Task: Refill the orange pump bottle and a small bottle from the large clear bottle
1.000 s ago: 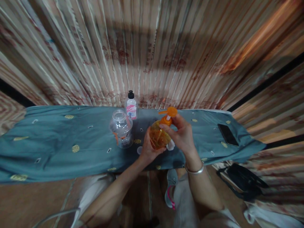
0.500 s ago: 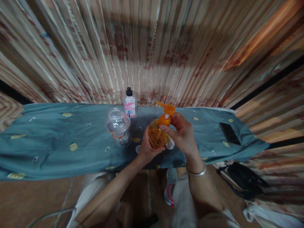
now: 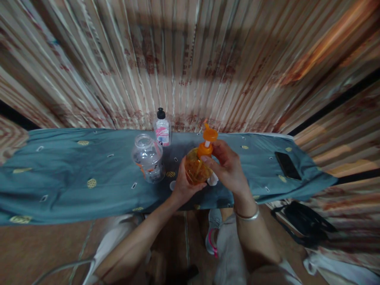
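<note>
Over the teal tablecloth (image 3: 65,168), we have the amber bottle (image 3: 196,171) cupped in our left hand (image 3: 184,185); our right hand (image 3: 230,169) pinches the orange pump (image 3: 210,135) by its collar (image 3: 204,149) between thumb (image 3: 211,163) and fingers (image 3: 222,149). Its spout (image 3: 206,126), leftward a second ago, now points away from us: the pump seems to be turning.

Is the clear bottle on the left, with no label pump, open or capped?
Open: the clear plastic bottle shows a bare round mouth, with no cap on it.

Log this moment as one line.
left hand: holds amber bottle | right hand: fingers on orange pump | clear jar: uncapped, left of amber bottle | phone: on table, right
</note>
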